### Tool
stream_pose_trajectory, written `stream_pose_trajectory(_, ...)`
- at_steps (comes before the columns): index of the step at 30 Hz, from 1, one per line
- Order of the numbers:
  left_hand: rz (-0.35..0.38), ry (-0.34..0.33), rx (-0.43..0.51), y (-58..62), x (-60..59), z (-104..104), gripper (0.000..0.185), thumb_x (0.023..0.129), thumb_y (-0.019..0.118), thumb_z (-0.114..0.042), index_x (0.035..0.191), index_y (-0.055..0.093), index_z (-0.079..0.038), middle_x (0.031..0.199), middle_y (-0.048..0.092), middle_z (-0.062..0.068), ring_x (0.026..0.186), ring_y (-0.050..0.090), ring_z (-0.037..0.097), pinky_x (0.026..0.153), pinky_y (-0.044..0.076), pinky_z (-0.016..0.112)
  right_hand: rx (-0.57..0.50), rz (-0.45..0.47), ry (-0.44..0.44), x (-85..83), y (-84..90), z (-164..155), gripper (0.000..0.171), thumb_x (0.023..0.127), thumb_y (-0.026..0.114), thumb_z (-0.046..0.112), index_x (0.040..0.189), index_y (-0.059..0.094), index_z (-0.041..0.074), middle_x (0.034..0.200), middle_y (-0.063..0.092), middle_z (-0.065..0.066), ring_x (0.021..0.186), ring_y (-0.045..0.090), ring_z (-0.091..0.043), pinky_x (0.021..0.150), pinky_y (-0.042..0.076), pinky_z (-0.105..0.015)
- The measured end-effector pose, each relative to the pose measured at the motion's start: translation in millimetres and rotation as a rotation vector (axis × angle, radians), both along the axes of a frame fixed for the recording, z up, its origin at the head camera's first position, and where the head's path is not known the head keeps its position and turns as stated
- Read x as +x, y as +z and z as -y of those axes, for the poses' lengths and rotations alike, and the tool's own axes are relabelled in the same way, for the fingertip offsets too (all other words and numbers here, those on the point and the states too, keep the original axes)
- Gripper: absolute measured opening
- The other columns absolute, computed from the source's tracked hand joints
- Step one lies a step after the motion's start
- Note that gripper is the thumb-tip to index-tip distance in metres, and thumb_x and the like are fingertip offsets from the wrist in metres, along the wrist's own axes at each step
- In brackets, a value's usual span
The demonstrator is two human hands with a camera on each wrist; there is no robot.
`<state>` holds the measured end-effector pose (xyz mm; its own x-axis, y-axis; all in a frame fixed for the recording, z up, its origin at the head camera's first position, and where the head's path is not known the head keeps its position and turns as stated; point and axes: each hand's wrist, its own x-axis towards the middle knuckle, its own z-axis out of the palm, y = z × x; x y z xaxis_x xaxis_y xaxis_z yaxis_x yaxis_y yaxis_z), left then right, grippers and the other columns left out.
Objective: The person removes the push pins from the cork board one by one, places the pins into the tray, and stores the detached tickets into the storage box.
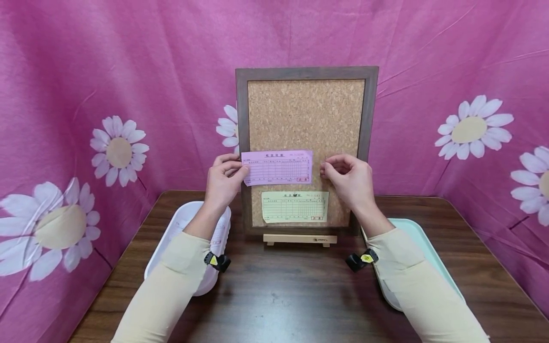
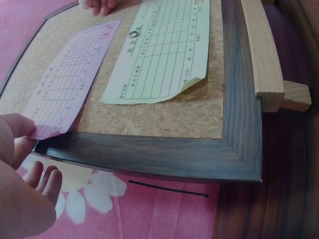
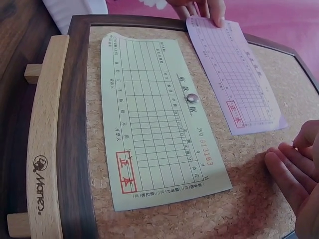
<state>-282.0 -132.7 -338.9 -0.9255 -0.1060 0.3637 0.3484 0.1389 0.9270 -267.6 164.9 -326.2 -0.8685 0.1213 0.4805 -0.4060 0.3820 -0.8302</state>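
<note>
My left hand [image 1: 224,180] pinches the left end of a purple receipt slip [image 1: 278,167], which lies against a framed cork board [image 1: 306,114] and overlaps the frame's left side. Just right of the slip, my right hand [image 1: 349,178] has thumb and forefinger together at the cork. A small pin seems to be between those fingertips, mostly hidden. Below the purple slip, a green receipt slip [image 3: 154,124] hangs on the cork, held by a round metal thumbtack [image 3: 192,98] near its top middle. One lower corner of the green slip curls away from the board.
The board leans on a wooden easel [image 1: 300,238] on a dark wood table [image 1: 274,295]. Left of it stands a white tray [image 1: 154,259] with paper inside, partly behind my left forearm. A pale green tray [image 1: 433,257] lies under my right forearm. A pink flowered cloth [image 1: 171,71] hangs behind.
</note>
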Motion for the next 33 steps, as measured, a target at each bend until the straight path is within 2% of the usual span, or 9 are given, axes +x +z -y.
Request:
stream_pose_trajectory(4,-0.006,0.006,0.004,-0.8,0.3,3,0.025,0.095,0.072,0.001,0.108,0.073,0.022,0.140,0.058,0.017,0.123,0.064,0.025,0.097,0.052,0.013,0.028,-0.013,-0.015,1.6,0.2,-3,0.012,0.098,0.073,0.003,0.101,0.078,-0.007,0.097,0.080,-0.028,0.071,0.072,0.008,0.069,0.058,-0.011)
stream_pose_trajectory(6,-0.009,0.015,0.000,-1.5,0.6,5,0.025,0.095,0.072,0.001,0.108,0.073,0.021,0.139,0.058,0.017,0.117,0.064,0.019,0.097,0.052,0.014,0.040,-0.018,-0.021,2.4,0.1,-5,0.012,0.097,0.073,0.004,0.101,0.078,-0.007,0.096,0.080,-0.028,0.070,0.070,0.010,0.068,0.057,-0.011)
stream_pose_trajectory(12,-0.028,0.040,-0.002,-4.9,1.6,10,0.025,0.094,0.073,0.000,0.108,0.074,0.021,0.132,0.061,0.016,0.095,0.066,0.001,0.091,0.054,0.013,0.036,-0.013,-0.019,5.1,-0.7,-11,0.013,0.098,0.073,0.004,0.102,0.078,-0.007,0.097,0.080,-0.029,0.071,0.072,0.008,0.068,0.058,-0.011)
stream_pose_trajectory(17,-0.066,0.057,0.026,-7.8,2.3,14,0.021,0.093,0.073,0.002,0.106,0.076,0.018,0.121,0.067,0.021,0.089,0.067,-0.003,0.085,0.055,0.011,0.035,-0.021,-0.022,6.3,-2.4,-15,0.012,0.098,0.073,0.004,0.102,0.078,-0.007,0.097,0.080,-0.029,0.072,0.072,0.007,0.069,0.058,-0.011)
stream_pose_trajectory(19,-0.081,0.076,0.027,-8.2,2.6,15,0.019,0.093,0.074,0.002,0.105,0.077,0.016,0.112,0.071,0.017,0.084,0.066,-0.004,0.080,0.055,0.010,0.032,-0.028,-0.018,6.4,-3.3,-17,0.012,0.098,0.073,0.003,0.101,0.077,-0.007,0.097,0.079,-0.030,0.072,0.073,0.007,0.069,0.058,-0.011)
stream_pose_trajectory(22,-0.088,0.093,0.023,-8.4,2.8,18,0.017,0.093,0.074,0.001,0.104,0.078,0.014,0.094,0.074,0.001,0.077,0.063,-0.005,0.071,0.052,0.011,0.031,-0.035,-0.012,7.0,-4.8,-19,0.012,0.098,0.073,0.003,0.101,0.077,-0.008,0.097,0.079,-0.030,0.072,0.073,0.007,0.068,0.059,-0.012)
stream_pose_trajectory(26,-0.073,0.095,0.008,-7.7,4.2,22,0.020,0.095,0.076,-0.003,0.107,0.078,0.013,0.077,0.068,-0.018,0.072,0.060,-0.004,0.066,0.049,0.014,0.039,-0.035,-0.012,7.9,-6.8,-21,0.012,0.098,0.073,0.004,0.101,0.077,-0.007,0.096,0.080,-0.028,0.072,0.073,0.008,0.068,0.059,-0.012)
stream_pose_trajectory(33,-0.071,0.125,0.011,-6.2,4.6,27,0.020,0.097,0.076,-0.006,0.108,0.079,0.011,0.070,0.068,-0.022,0.068,0.058,-0.004,0.063,0.047,0.015,0.047,-0.031,-0.015,9.1,-8.9,-24,0.012,0.099,0.074,0.005,0.104,0.078,-0.005,0.098,0.081,-0.027,0.073,0.072,0.009,0.069,0.059,-0.011)
